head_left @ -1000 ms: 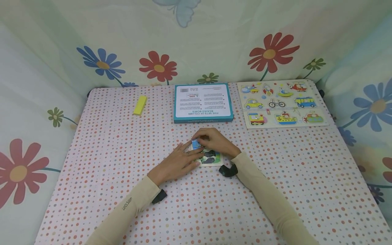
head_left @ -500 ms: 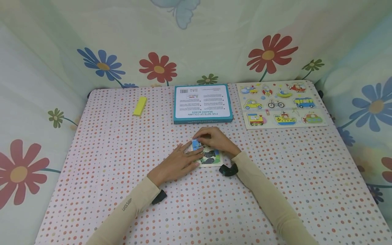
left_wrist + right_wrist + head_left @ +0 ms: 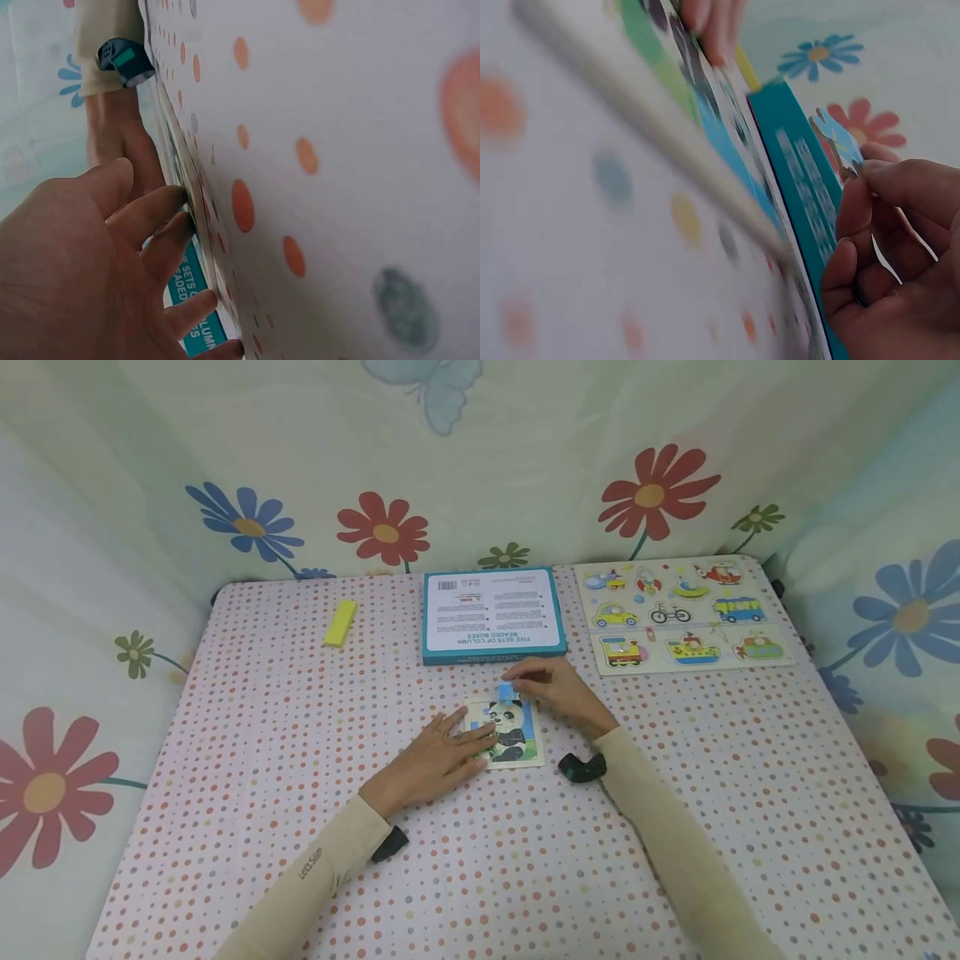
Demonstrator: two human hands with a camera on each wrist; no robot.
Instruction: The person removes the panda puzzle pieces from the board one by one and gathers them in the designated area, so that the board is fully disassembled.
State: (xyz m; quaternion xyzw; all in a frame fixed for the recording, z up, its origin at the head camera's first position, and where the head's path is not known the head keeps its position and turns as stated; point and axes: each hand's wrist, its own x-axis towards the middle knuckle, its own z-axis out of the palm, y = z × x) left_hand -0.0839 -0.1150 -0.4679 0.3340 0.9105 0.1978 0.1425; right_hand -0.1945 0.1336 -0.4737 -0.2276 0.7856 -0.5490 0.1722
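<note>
Piece [image 3: 507, 693] is pinched in my right hand [image 3: 555, 687] at the far edge of the panda board [image 3: 525, 764], on which my spread left hand [image 3: 431, 760] rests, seemingly mid-fitting, likely needing careful alignment next.

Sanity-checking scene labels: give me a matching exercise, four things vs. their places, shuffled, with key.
Things:
1. blue puzzle piece
2. panda puzzle
3. yellow block
4. vehicle board

Places:
A. right of the teal box
B. partly covered by the left hand
C. pinched in the right hand
D. left of the teal box

Pairs: 1-C, 2-B, 3-D, 4-A
</note>
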